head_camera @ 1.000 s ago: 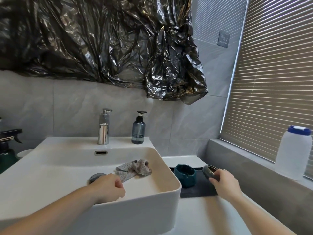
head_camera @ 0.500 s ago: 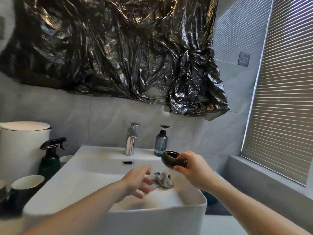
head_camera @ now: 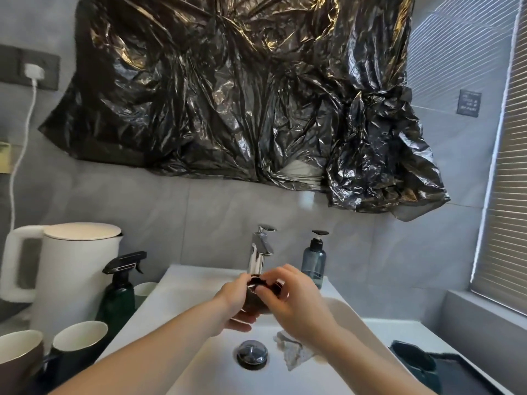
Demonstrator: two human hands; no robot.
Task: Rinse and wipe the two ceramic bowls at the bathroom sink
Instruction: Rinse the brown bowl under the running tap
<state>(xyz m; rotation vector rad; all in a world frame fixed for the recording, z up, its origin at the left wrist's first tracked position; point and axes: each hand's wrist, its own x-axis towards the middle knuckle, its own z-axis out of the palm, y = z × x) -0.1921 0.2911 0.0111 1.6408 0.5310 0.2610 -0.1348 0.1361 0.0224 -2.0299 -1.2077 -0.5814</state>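
Observation:
A small dark ceramic bowl [head_camera: 256, 297] is held over the white sink [head_camera: 182, 283], right below the chrome tap [head_camera: 260, 252]. My left hand [head_camera: 236, 302] cups it from the left and underneath. My right hand [head_camera: 296, 300] grips its rim from the right, fingers over the top. Most of the bowl is hidden by my fingers. A second, teal bowl [head_camera: 413, 359] sits on a dark mat [head_camera: 462, 374] right of the sink. A grey rag [head_camera: 293, 350] lies crumpled in the basin beside the drain plug [head_camera: 251, 353]. No water stream is visible.
A blue soap pump bottle [head_camera: 313, 263] stands right of the tap. Left of the sink are a white kettle [head_camera: 65, 269], a dark green spray bottle [head_camera: 119, 292] and two mugs [head_camera: 77, 343]. Black plastic sheeting [head_camera: 242, 95] covers the wall above. Window blinds [head_camera: 507, 195] are at right.
My right hand carried the dark bowl from the mat at right to under the tap. My left hand left the rag and came up to hold the bowl too.

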